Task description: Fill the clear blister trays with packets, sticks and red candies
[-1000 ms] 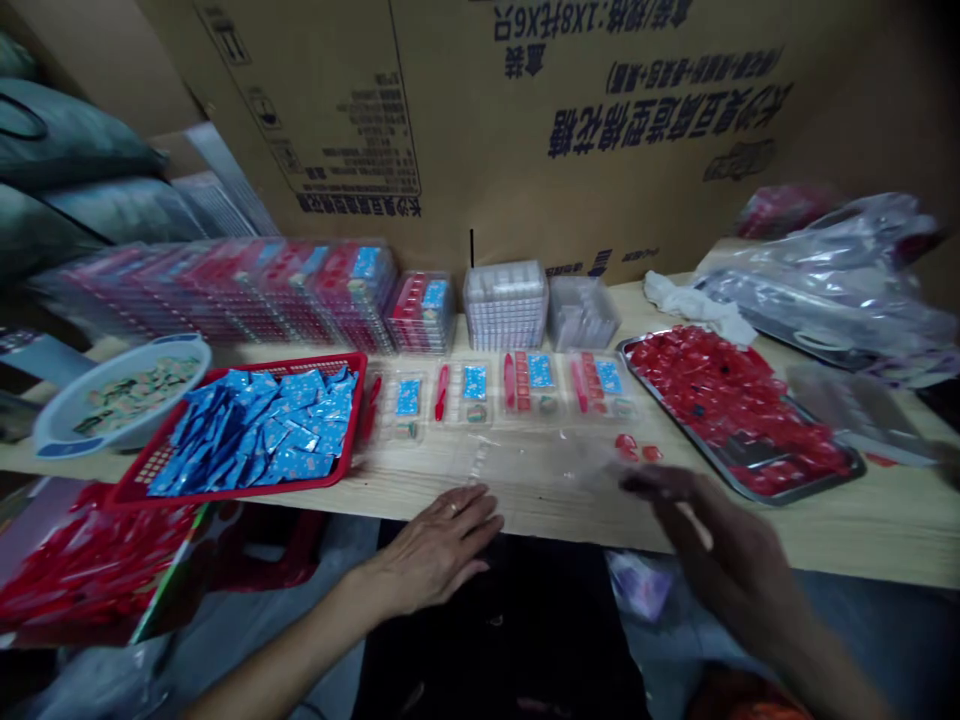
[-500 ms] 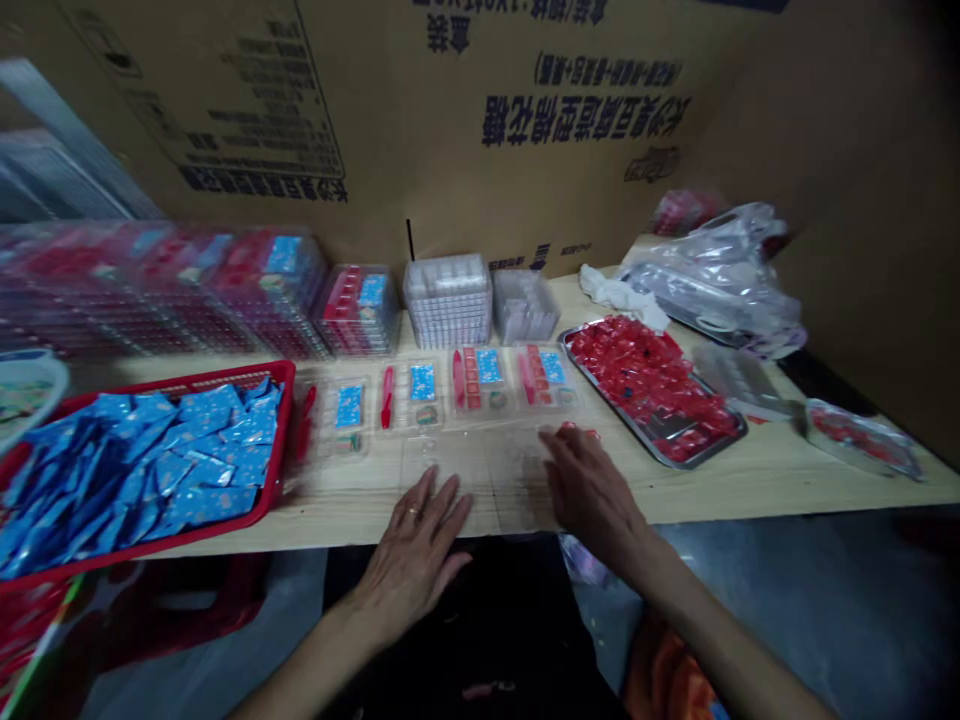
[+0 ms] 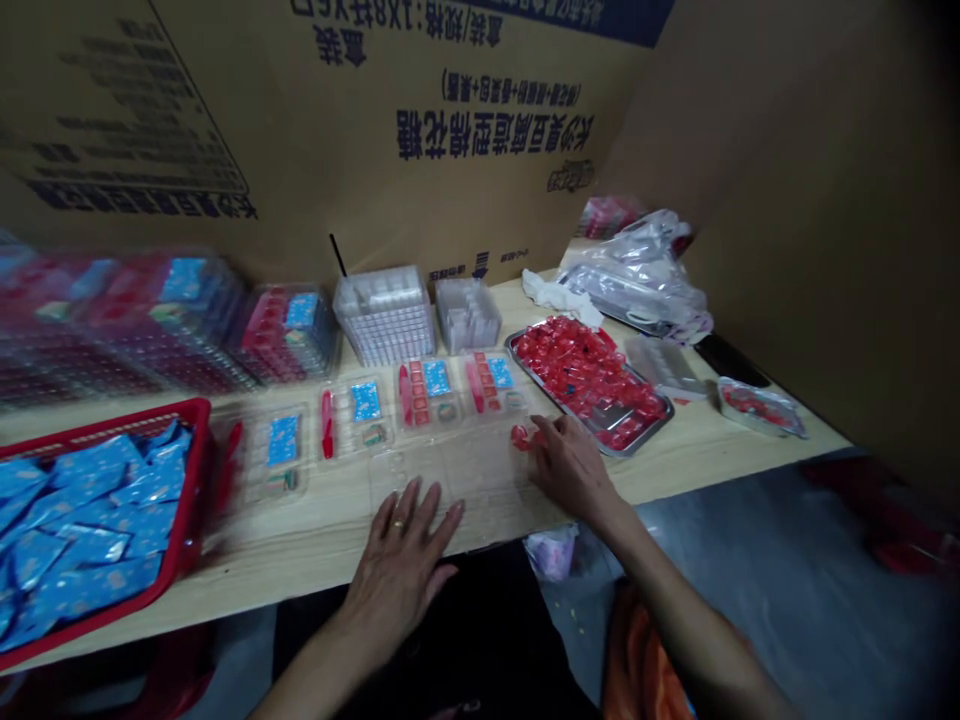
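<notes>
Clear plastic blister tray [image 3: 457,490] lies flat on the worktop [image 3: 675,485], left hand [image 3: 397,570] spread open on it. Right hand [image 3: 574,470], also open, has its fingertips [image 3: 541,428] beside red-wrapped sweets [image 3: 520,436], just before a steel tray [image 3: 646,430] heaped with more. Blue sachets [image 3: 97,530] fill a red basket [image 3: 196,470] to the left.

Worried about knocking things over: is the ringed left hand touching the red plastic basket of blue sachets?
Apart. The head view shows the left hand well to the right of the red plastic basket, with bare light wooden tabletop between them.
</notes>
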Tool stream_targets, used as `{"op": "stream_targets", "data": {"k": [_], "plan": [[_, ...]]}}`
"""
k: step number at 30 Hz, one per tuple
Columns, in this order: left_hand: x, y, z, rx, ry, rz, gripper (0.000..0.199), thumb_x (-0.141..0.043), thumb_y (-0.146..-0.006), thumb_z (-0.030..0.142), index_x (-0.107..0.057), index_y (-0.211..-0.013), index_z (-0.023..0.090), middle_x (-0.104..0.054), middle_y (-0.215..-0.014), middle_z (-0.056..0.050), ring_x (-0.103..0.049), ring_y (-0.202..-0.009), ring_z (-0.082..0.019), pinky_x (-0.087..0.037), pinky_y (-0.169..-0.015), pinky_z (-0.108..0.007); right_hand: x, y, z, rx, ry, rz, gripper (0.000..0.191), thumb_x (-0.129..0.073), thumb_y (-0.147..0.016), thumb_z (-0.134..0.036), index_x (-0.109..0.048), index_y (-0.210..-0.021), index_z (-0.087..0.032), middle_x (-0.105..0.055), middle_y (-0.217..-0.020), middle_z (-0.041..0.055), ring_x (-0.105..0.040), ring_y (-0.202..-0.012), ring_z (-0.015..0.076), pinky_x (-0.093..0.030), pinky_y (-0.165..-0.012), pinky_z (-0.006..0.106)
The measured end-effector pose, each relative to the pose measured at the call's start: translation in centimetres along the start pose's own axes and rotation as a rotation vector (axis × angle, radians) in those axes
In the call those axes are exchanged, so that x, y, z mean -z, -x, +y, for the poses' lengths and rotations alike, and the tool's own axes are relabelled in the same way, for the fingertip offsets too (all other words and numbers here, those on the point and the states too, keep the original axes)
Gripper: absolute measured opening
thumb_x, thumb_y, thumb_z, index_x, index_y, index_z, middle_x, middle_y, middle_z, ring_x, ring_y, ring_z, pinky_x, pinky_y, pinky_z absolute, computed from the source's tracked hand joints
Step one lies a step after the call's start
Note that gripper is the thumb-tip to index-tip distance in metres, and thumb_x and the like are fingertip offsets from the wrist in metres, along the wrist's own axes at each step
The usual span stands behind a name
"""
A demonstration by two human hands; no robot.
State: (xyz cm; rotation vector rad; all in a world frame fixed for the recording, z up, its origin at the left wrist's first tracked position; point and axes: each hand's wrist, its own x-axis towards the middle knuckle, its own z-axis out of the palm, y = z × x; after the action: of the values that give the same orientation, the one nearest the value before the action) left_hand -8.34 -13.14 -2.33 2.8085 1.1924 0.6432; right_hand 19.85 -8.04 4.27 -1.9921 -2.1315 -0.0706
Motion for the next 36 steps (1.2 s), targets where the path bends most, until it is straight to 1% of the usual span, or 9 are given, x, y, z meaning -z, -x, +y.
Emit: {"op": "stream_targets", "data": {"k": [4,7,10,14,19,22,26,30,36], "plan": [[2.4,-1.5,0.5,0.160,0.384,0.145,0.045,-0.059,-0.093,0.027,-0.057,-0.138,0.025,-0.060,-0.140,-0.012,-0.050,-0.134,-0.031,-0.041,-0.109,-0.049,-0.5,-0.9,0.7,-0.024,-0.057,0.015,0.019,-0.047,-0.095,-0.019,-0.065,-0.100,-0.014,-0.062,-0.094,0.0133,-0.058,-0.090,0.0261,-0.043,-0.079,0.037],[3.9,-4.0,1.1,0.512,0.961,0.192,0.026,-0.057,-0.095,0.035,-0.069,-0.113,0.020,-0.074,-0.106,-0.009,-0.069,-0.098,-0.021,-0.053,-0.087,-0.033,-0.3,-0.2,-2.5,0.137,-0.316,0.087,0.021,-0.045,-0.095,-0.016,-0.058,-0.111,-0.015,-0.062,-0.099,0.0122,-0.058,-0.093,0.0244,-0.044,-0.082,0.037],[4.1,-6.7,1.2,0.796,1.425,0.172,0.035,-0.068,-0.087,0.044,-0.069,-0.110,0.017,-0.075,-0.097,-0.006,-0.068,-0.083,-0.016,-0.053,-0.076,-0.026,0.3,0.7,-7.0,0.319,-0.519,0.045,0.031,-0.046,-0.093,-0.013,-0.049,-0.124,-0.017,-0.060,-0.105,0.0112,-0.057,-0.097,0.0241,-0.045,-0.086,0.039],[3.6,-8.0,0.5,0.872,1.610,0.234,0.035,-0.084,-0.071,0.037,-0.075,-0.096,0.015,-0.076,-0.091,-0.005,-0.066,-0.082,-0.015,-0.049,-0.076,-0.022,0.4,1.0,-10.2,0.372,-0.570,-0.004,0.045,-0.049,-0.087,-0.009,-0.043,-0.131,-0.016,-0.057,-0.113,0.0126,-0.053,-0.104,0.0265,-0.045,-0.090,0.045],[4.1,-6.5,-1.5,1.013,1.850,0.207,0.041,-0.091,-0.061,0.033,-0.077,-0.094,0.014,-0.076,-0.089,-0.007,-0.066,-0.078,-0.013,-0.049,-0.074,-0.022,-0.2,1.4,-10.3,0.286,-0.689,0.072,0.041,-0.047,-0.091,-0.009,-0.045,-0.130,-0.017,-0.057,-0.100,0.0081,-0.055,-0.093,0.0219,-0.048,-0.085,0.040],[4.4,-5.1,-3.6,1.085,1.796,0.337,0.040,-0.094,-0.055,0.033,-0.077,-0.086,0.013,-0.074,-0.082,-0.004,-0.062,-0.069,-0.009,-0.046,-0.068,-0.020,-0.6,2.6,-11.2,0.313,-0.654,0.051,0.035,-0.044,-0.089,-0.003,-0.054,-0.120,-0.017,-0.059,-0.105,0.0103,-0.056,-0.100,0.0228,-0.049,-0.088,0.040],[4.6,-2.8,-6.8,1.026,1.447,0.493,0.034,-0.088,-0.063,0.036,-0.076,-0.087,0.015,-0.070,-0.075,0.000,-0.056,-0.064,-0.009,-0.044,-0.064,-0.021,-1.4,4.5,-13.3,0.556,-0.460,-0.173,0.035,-0.047,-0.086,-0.001,-0.062,-0.115,-0.012,-0.061,-0.120,0.0147,-0.054,-0.113,0.0268,-0.047,-0.100,0.044],[4.5,-1.7,-8.5,0.817,0.998,0.369,0.019,-0.072,-0.080,0.028,-0.075,-0.096,0.018,-0.072,-0.087,-0.004,-0.062,-0.077,-0.015,-0.047,-0.073,-0.026,-2.1,5.3,-14.4,0.595,-0.338,-0.284,0.045,-0.047,-0.087,-0.002,-0.057,-0.131,-0.004,-0.061,-0.127,0.0180,-0.054,-0.117,0.0271,-0.046,-0.106,0.042],[2.8,-3.7,-8.4,0.430,0.564,0.200,0.017,-0.059,-0.088,0.015,-0.073,-0.098,0.017,-0.072,-0.090,-0.006,-0.066,-0.082,-0.017,-0.050,-0.075,-0.028,-2.4,5.2,-14.1,0.574,-0.313,-0.340,0.054,-0.045,-0.086,-0.003,-0.052,-0.139,-0.003,-0.058,-0.134,0.0184,-0.051,-0.124,0.0274,-0.045,-0.108,0.043]]}}
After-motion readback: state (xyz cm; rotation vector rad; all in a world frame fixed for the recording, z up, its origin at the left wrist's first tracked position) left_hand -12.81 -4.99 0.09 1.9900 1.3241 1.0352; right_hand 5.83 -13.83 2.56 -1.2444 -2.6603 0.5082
